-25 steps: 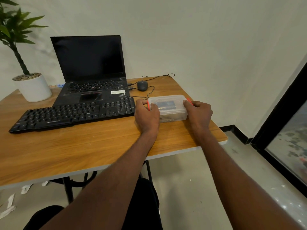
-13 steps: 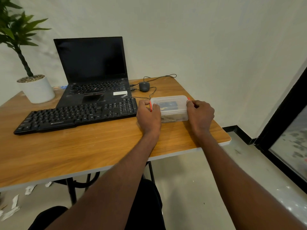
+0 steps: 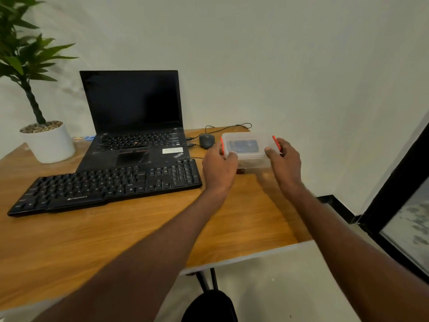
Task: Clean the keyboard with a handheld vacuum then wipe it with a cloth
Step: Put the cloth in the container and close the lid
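Desk (image 3: pixel 139 233): wood top, bore all items. Keyboard (image 3: pixel 104 185): black, full-size, lay at desk's left-centre in front of laptop (image 3: pixel 134 117); untouched, not yet cleaned. Plastic box (image 3: pixel 249 149): clear w/ orange clips, dark item inside; prob. holds the cleaning kit. Left hand (image 3: pixel 219 167) & right hand (image 3: pixel 284 162): fingers curled round box ends, thumbs on lid, box appeared clear of desk.

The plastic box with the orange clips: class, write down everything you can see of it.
The plastic box is a small, translucent rectangle with a lid on and an orange clip at each short end. Something dark blue shows through the lid. The left hand and right hand hold its ends, right of the keyboard, and it seems lifted above the table.
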`<state>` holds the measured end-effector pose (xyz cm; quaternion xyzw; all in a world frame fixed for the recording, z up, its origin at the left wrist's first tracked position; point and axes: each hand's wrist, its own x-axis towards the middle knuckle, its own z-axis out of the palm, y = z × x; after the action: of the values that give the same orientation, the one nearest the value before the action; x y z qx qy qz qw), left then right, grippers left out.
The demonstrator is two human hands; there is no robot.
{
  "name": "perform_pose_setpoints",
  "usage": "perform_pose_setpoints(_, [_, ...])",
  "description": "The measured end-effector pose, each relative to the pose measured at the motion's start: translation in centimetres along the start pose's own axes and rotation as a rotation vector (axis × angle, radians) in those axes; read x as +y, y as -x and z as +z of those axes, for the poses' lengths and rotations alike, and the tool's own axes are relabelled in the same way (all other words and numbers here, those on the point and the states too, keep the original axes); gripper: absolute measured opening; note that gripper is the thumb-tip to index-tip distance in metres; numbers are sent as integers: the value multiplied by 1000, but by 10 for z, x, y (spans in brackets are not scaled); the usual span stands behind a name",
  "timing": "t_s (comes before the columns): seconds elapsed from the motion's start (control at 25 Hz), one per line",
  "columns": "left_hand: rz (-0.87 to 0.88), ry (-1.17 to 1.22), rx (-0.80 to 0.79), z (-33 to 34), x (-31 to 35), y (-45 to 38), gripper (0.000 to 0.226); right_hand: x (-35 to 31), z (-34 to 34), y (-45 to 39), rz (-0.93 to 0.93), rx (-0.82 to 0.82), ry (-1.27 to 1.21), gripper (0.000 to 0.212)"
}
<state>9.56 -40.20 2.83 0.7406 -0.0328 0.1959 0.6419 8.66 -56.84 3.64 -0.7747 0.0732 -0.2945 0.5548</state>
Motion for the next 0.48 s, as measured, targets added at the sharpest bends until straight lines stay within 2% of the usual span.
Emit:
perform_pose_setpoints(0.16, [-81, -151, -151, 17, 0, -75, 43, 1, 26, -76, 116, -2, 3, 50])
perform_pose_setpoints(0.32, [-129, -366, -220, 26, -18, -114, 44, 24, 49, -104, 232, -29, 100, 46])
perform_pose_setpoints(0.4, [-112, -418, -256, 25, -23, -117, 43, 31, 55, -106, 249, -65, 144, 49])
perform_pose_setpoints(0.48, [-65, -453, -248, 17, -19, -112, 37, 28, 60, -101, 193, -7, 266, 53])
